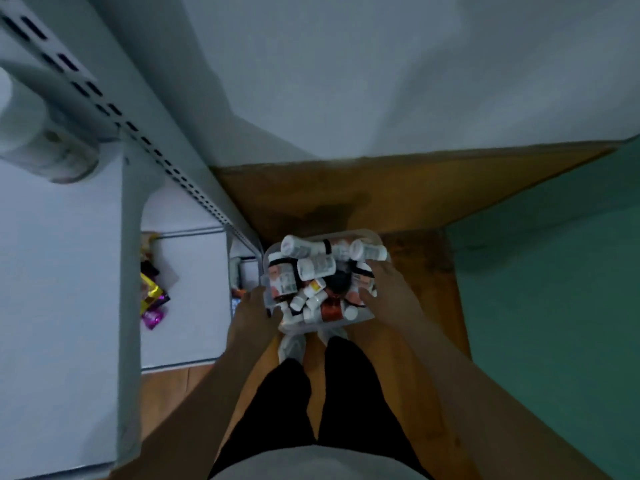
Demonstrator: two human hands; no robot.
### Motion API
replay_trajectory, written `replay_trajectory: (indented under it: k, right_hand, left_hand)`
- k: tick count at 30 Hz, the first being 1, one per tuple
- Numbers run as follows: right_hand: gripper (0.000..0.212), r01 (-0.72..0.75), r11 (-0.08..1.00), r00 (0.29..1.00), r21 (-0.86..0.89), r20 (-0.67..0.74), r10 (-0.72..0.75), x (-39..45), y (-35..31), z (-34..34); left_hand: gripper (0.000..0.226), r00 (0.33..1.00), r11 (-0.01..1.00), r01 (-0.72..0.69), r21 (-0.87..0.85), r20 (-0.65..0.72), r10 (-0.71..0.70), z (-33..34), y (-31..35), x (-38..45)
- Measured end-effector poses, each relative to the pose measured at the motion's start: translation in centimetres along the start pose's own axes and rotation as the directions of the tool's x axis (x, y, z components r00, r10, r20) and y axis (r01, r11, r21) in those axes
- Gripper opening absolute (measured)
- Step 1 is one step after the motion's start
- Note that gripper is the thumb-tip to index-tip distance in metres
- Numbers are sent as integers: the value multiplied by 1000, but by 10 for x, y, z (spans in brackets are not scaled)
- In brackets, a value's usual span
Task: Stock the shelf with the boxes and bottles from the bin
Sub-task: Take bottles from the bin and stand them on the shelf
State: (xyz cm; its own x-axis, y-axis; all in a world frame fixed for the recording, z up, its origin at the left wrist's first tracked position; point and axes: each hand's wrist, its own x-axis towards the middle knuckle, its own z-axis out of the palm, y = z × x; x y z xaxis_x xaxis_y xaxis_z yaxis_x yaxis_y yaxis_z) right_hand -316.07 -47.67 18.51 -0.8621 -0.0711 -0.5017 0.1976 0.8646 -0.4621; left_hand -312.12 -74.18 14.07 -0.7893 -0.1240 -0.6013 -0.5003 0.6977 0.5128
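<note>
The bin (360, 315), piled with white-capped bottles (313, 266), sits on the wooden floor (415, 271) beside the shelf (187, 299). Left hand (254, 311) grips its left rim; right hand (388, 291) grips its right edge, fingers curled over.

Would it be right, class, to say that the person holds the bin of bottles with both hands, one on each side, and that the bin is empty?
Not quite. The head view shows the left hand and right hand on opposite sides of the bin, but the bin is not empty: it is piled with bottles, mostly white-capped.
</note>
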Motion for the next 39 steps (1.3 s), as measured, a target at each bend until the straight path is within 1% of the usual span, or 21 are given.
replay_trajectory:
  k: [4,8,10,13,18,21,25,27,30,32,35,36,38,39]
  right_hand:
    - [58,126,989,991,-78,55,-122,48,-4,37]
    - [63,274,945,961,-177,98,-260,86,-4,72]
    - [67,330,920,943,-209,123,-310,101,0,88]
    - [71,378,900,924,-218,151,-351,118,8,102]
    - [65,389,908,920,-156,126,-372,132,18,108]
    - [62,414,894,908,-173,155,-390,132,20,101]
    - [61,438,885,894,-156,177,-411,121,21,88]
    - [60,435,892,895,-126,164,-414,111,19,81]
    - [58,431,900,898,-69,127,-421,94,15,70]
    - [59,426,904,900,-29,115,-420,82,9,64]
    - [63,401,916,910,13,106,-400,62,-1,53]
    - [64,390,920,915,40,99,-392,54,-5,49]
    - [64,387,918,917,87,69,-393,32,-16,40]
    - [64,394,913,914,104,54,-401,19,-23,37]
  left_hand:
    - [55,986,987,151,-51,-68,-155,17,-3,19]
    - [55,954,961,242,-133,-149,-261,43,0,38]
    - [55,938,952,273,-138,-179,-296,58,3,50]
    - [58,918,936,326,-135,-193,-347,77,11,71]
    - [67,852,892,442,-89,-271,-449,100,20,92]
    - [71,822,864,492,-111,-268,-503,104,19,96]
    - [78,821,849,510,-141,-214,-529,95,15,82]
    - [84,821,840,520,-154,-178,-542,89,12,66]
    - [82,822,829,516,-215,-147,-550,80,7,37]
    - [77,821,815,510,-274,-127,-557,75,5,18]
    - [75,830,785,455,-420,-120,-545,65,5,-11]
    - [66,837,771,421,-478,-123,-534,61,6,-22]
    - [33,852,738,339,-584,-142,-504,51,10,-53]
    - [21,862,731,286,-619,-167,-479,44,10,-72]
